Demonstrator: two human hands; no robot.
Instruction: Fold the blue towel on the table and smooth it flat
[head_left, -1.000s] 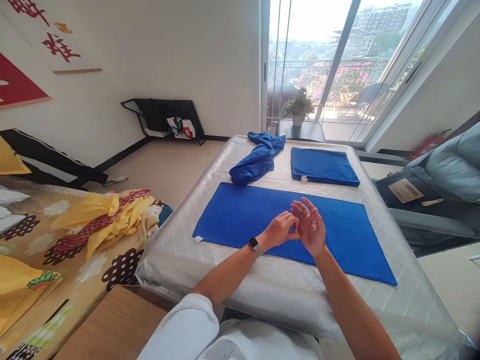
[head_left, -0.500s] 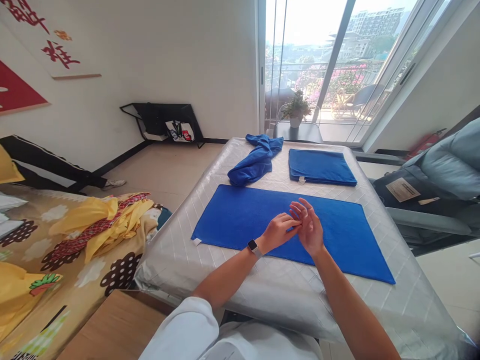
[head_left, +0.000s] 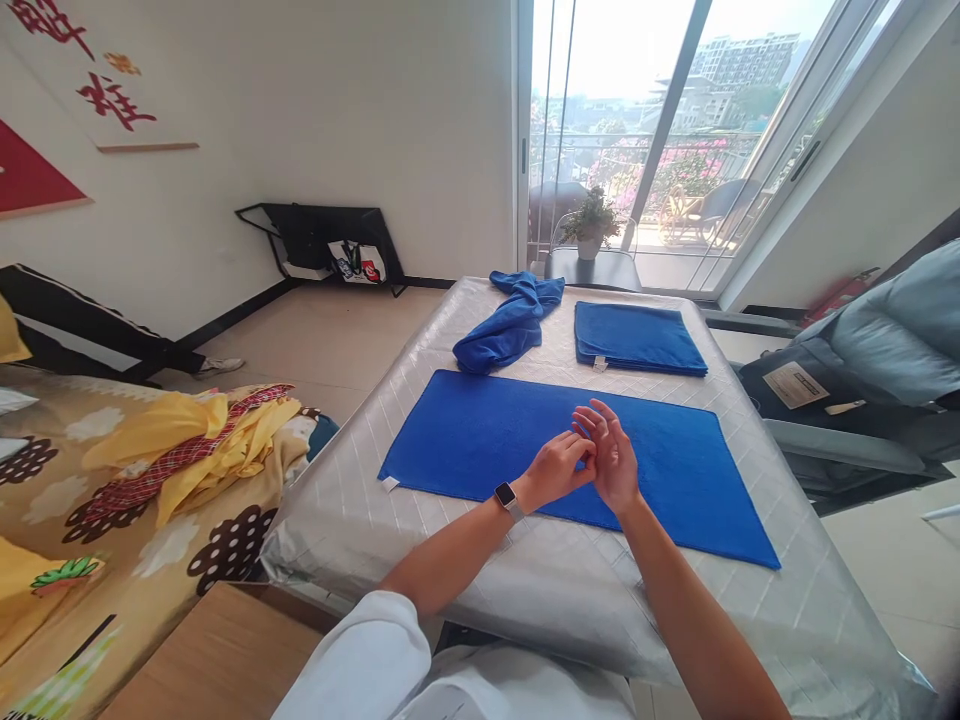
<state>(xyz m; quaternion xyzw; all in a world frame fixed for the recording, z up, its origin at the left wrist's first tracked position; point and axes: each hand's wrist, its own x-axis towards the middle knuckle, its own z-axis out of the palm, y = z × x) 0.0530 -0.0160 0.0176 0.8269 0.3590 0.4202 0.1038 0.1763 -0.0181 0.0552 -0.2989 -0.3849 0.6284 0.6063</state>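
My left hand, with a watch at the wrist, has its thumb and forefinger pinched together at the palm of my right hand. Whatever they may hold is too small to make out. My right hand is palm up with its fingers stretched out, open. Both hands are above a blue towel spread flat on the table, a white tag at its near left corner. Behind it lie a crumpled blue towel on the left and a stack of folded blue towels on the right.
A silvery quilted cover drapes the table. To the left is a bed with yellow clothes, beside a wooden box. At right stands a grey chair with a cushion. A potted plant stands by the window.
My left thumb and forefinger have curled into a tighter pinch against my right palm. The view has shifted slightly; the towels lie as before.
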